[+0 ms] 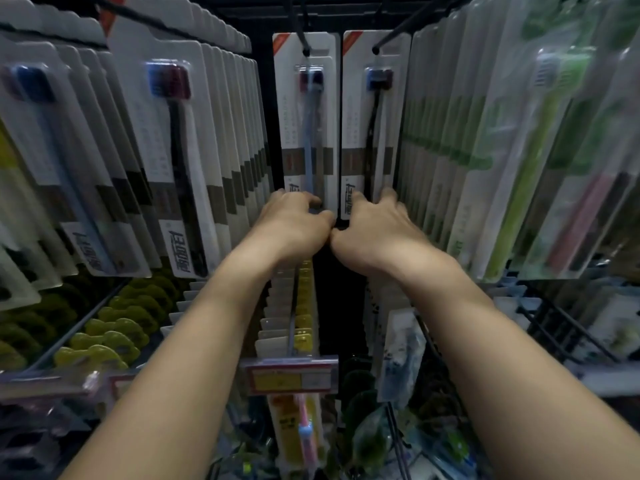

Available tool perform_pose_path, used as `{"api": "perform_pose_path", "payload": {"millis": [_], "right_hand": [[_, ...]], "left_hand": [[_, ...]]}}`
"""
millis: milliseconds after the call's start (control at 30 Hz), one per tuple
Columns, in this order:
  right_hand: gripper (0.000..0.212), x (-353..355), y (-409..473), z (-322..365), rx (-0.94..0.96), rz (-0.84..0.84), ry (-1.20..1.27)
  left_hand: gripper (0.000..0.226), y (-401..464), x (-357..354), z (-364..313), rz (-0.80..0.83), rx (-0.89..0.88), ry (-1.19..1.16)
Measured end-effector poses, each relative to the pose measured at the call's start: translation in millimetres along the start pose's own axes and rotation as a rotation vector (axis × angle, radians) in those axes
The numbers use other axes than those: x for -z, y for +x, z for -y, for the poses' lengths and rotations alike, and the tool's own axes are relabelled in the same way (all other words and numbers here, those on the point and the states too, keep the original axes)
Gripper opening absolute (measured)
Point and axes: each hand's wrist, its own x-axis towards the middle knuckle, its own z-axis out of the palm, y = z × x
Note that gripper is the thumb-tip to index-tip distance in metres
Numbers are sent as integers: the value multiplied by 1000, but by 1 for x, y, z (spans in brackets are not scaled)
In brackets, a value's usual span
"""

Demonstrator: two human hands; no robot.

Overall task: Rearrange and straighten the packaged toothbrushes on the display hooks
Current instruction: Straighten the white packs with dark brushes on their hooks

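Crowded black display hooks [304, 39] held white carded toothbrush packs; her left hand [294, 223] gripped one pack [306, 126], right hand [377, 230] gripped its neighbour [374, 133].

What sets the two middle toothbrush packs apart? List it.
The left center pack shows a pale blue handle; the right center pack shows a black one. The left hand covers the left center pack's bottom; the right hand grips the right center pack's lower right edge. Both are white cards hanging upright on hooks.

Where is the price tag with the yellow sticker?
In the head view, the price tag sits low in the middle, between the two forearms, at the front end of a hook of yellow packs.
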Motion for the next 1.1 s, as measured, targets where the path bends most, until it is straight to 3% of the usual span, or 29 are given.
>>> {"api": "perform_pose_path", "payload": {"millis": [600,733,1100], "right_hand": [[71,-6,-5,4,22,-106,124],[61,-4,-8,7,49,-144,207],[28,4,-14,9,43,-306,418]], "left_hand": [[48,-26,3,-13,-105,29,-104],[52,-28,5,-12,-151,13,-147],[34,-30,3,-11,-276,-6,-220]]}}
